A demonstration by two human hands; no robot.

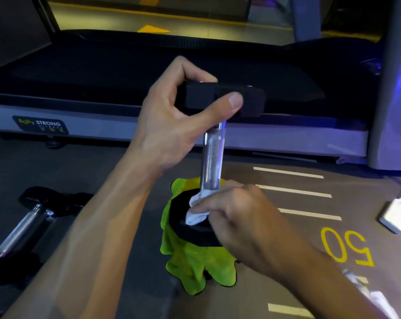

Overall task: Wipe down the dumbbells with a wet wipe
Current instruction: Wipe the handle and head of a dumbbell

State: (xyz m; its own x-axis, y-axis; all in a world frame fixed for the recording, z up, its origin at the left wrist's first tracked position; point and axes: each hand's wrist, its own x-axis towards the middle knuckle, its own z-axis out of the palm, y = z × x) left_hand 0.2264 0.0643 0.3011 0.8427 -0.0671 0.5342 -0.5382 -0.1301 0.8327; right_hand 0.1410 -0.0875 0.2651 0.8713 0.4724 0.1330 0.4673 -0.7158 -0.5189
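Now the left hand (172,116) is gripping the upended dumbbell (212,162) steady — right hand (245,217) pinching the wipe (198,211) at the handle's base, best twisted all round.

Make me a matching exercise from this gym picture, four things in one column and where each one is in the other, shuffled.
Things:
1. wet wipe
2. green cloth
3. second dumbbell
4. white charger

Places:
A. on the floor at far left
B. under the upright dumbbell
C. pinched in the right hand
D. on the floor at far right

Pairs: 1-C, 2-B, 3-A, 4-D
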